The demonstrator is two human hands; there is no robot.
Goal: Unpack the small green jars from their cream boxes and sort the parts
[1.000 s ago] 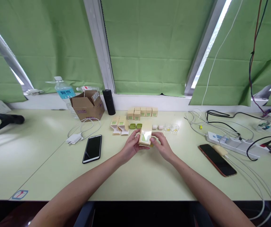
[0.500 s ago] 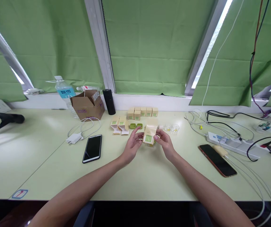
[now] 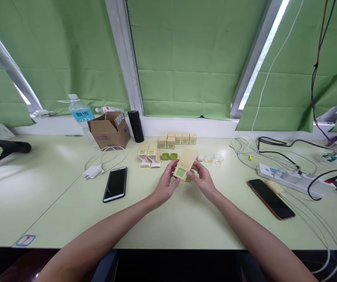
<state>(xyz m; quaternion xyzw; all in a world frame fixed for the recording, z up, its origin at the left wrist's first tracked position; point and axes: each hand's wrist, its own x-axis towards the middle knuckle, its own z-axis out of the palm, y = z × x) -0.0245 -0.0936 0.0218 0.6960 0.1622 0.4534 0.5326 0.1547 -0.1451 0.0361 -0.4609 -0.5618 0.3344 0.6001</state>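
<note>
Between my two hands is a flattish tan cardboard box (image 3: 185,162) with a green square on it, tilted up off the table. My left hand (image 3: 167,183) is closed on its left edge, fingers behind and thumb at the lower corner. On the other side my right hand (image 3: 204,181) grips it, the thumb pressed on the front near the green square. Partly hidden beneath it is a small clear item with yellow-green in it (image 3: 188,179). Just beyond are two small green containers (image 3: 169,156), and two opened tan boxes (image 3: 148,156) stand to their left.
Several small tan boxes (image 3: 177,140) stand in rows at the back. Clear plastic pieces (image 3: 213,159) lie right of my hands. One phone (image 3: 115,184) lies left, another phone (image 3: 271,199) right, near a power strip (image 3: 294,180) and cables. A brown carton (image 3: 110,132) and black cylinder (image 3: 136,126) stand back left.
The tan box has turned, its lower end swinging left and more of its long face showing. Both hands have shifted slightly with it and still hold it.
</note>
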